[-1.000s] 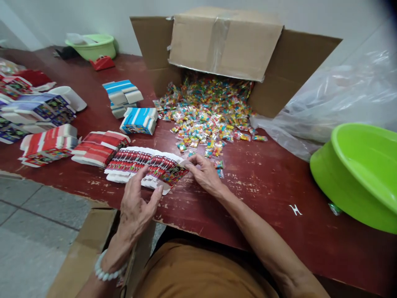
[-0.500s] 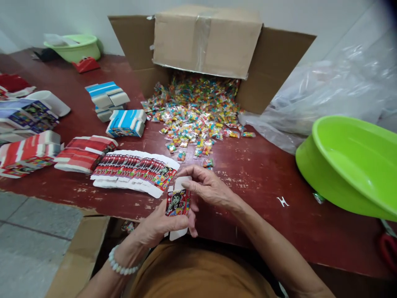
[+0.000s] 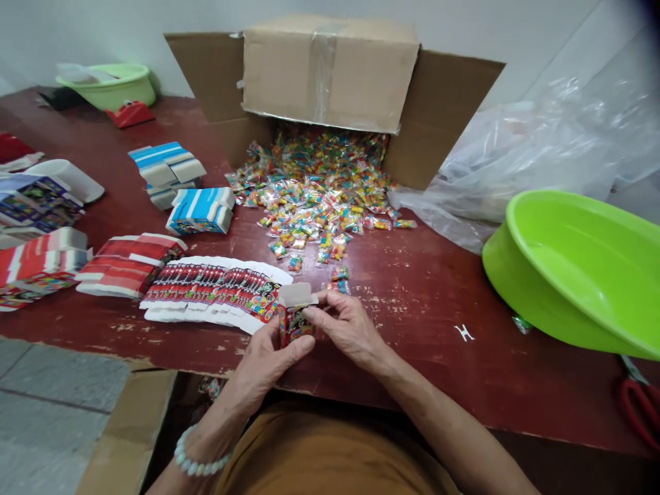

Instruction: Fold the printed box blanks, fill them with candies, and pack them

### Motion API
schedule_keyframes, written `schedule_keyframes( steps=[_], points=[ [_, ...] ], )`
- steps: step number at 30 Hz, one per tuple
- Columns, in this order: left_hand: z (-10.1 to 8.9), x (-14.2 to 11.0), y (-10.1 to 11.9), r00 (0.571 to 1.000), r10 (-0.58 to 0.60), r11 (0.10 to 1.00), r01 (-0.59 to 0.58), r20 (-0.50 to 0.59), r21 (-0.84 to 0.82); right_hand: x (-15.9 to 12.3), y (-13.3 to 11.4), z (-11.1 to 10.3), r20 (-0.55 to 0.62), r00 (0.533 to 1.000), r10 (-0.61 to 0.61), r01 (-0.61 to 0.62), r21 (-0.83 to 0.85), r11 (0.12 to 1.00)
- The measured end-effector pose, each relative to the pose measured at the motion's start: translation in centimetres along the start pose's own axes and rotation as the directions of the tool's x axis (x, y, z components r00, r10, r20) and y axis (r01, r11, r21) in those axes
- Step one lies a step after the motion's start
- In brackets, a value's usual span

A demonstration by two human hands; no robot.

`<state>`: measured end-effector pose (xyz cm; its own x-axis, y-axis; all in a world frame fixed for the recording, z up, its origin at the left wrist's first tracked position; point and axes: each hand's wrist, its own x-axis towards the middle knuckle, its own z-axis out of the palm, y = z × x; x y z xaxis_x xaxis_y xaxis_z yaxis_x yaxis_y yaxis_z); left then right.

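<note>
Between my hands is a small red printed candy box [image 3: 295,324], its white top flap standing up. My left hand [image 3: 273,354] wraps round the box from the left, thumb across its front. My right hand [image 3: 348,323] pinches the box's upper right edge with thumb and fingers. Just left of them lies a fanned row of flat red cartons [image 3: 211,289]. Beyond the hands, small clear packets of colourful candy [image 3: 320,206] spill from a cardboard box [image 3: 330,75] lying on its side.
Stacked red cartons [image 3: 128,265] and blue cartons [image 3: 201,210] stand to the left. A green basin [image 3: 500,254] is at the right, with red-handled scissors [image 3: 636,405] near it. A red tape dispenser [image 3: 130,114] and a pale green tub [image 3: 124,89] sit at the back left.
The box in my hands has been turned more upright and opened out, its top flap now standing up. Both hands stay on it. The view has shifted slightly.
</note>
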<state>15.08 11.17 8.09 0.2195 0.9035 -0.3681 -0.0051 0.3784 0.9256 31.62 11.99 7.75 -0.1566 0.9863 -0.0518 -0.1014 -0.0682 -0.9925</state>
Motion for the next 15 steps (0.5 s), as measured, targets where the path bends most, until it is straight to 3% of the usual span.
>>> schedule_keyframes(
  steps=[5, 7, 12, 15],
  points=[
    [0.1, -1.1, -0.1, 0.97, 0.147, 0.974, -0.176, -0.192, -0.144, 0.0, 0.4, 0.0, -0.063, 0.996, 0.058, -0.055, 0.058, 0.997],
    [0.4, -1.4, 0.0, 0.963, 0.185, 0.97, -0.211, -0.196, -0.12, -0.1, 0.9, 0.4, -0.108, 0.993, 0.05, -0.042, 0.081, 0.996],
    [0.1, -0.7, 0.2, 0.965, 0.209, 0.969, -0.226, -0.157, -0.1, 0.1, 1.6, 0.6, -0.077, 0.996, -0.054, 0.057, 0.033, 0.998],
    [-0.2, -0.3, 0.1, 0.978, 0.153, 0.976, -0.172, -0.139, -0.133, 0.7, 1.3, -0.2, -0.049, 0.999, 0.018, -0.016, 0.03, 0.999]
  ],
)
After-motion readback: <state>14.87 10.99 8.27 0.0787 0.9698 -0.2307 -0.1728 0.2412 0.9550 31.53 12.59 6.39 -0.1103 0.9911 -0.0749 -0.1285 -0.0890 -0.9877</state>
